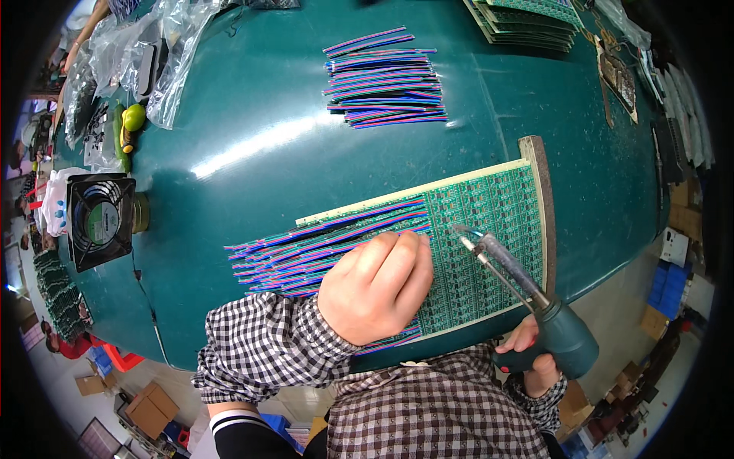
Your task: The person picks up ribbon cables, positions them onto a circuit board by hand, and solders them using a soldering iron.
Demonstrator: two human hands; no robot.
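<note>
A green circuit-board panel lies on the dark green table, with rows of coloured ribbon wires attached along its left side. My left hand rests on those wires at the panel's left edge, fingers curled and pressing them down. My right hand grips the teal handle of a soldering gun, whose metal tip hovers over the panel just right of my left fingertips.
A loose stack of cut coloured ribbon wires lies further back. More green panels are stacked at the far right. A small black fan stands at the left edge, with plastic bags and a green fruit behind it.
</note>
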